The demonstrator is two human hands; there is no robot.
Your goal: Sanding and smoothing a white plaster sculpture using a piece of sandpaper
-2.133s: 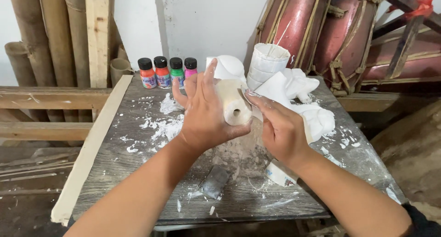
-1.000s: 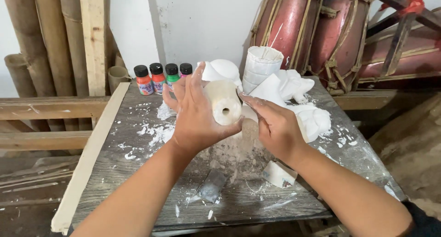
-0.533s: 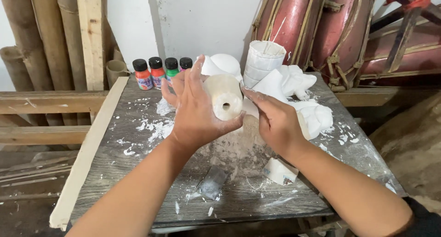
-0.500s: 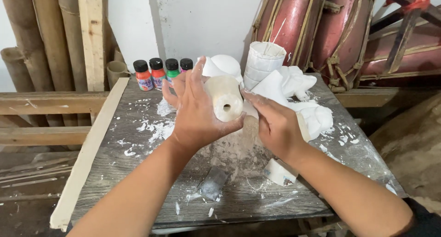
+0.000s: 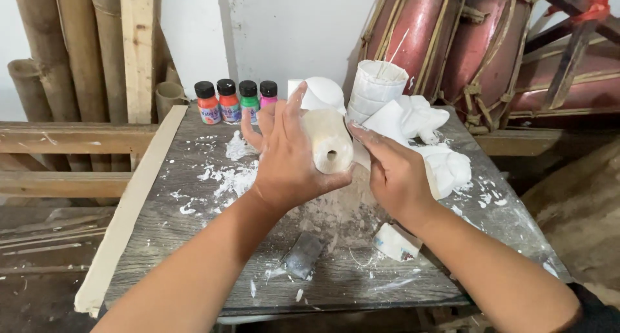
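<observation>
Nearest the camera, a dark grey scrap [image 5: 302, 255] and a small white block [image 5: 395, 241] lay on the counter [image 5: 161, 242], amid white dust and chips that were thickest under the hands. That litter suggested a good deal of material had already come off the piece.

Above it, the left hand [image 5: 287, 162] was closed around a white cylinder [image 5: 329, 149], held off the counter with its end turned toward the camera; a small hole showed in the middle of that end. The right hand [image 5: 394, 175] was curled against the cylinder's right side, fingers bent; whether it held a tool could not be told. The cylinder looked rough and unpainted, so I judged the shaping still under way and any colouring not begun.

Farther back, white moulded pieces [image 5: 439, 162] lay to the right, also bare. A ribbed white cup [image 5: 376, 88] and a rounded white form [image 5: 320, 94] stood behind. Four capped paint bottles [image 5: 236, 102], orange, red, green and pink, stood at the far edge, seemingly untouched. Beyond were red drums [image 5: 439, 42] and bamboo poles [image 5: 71, 42].
</observation>
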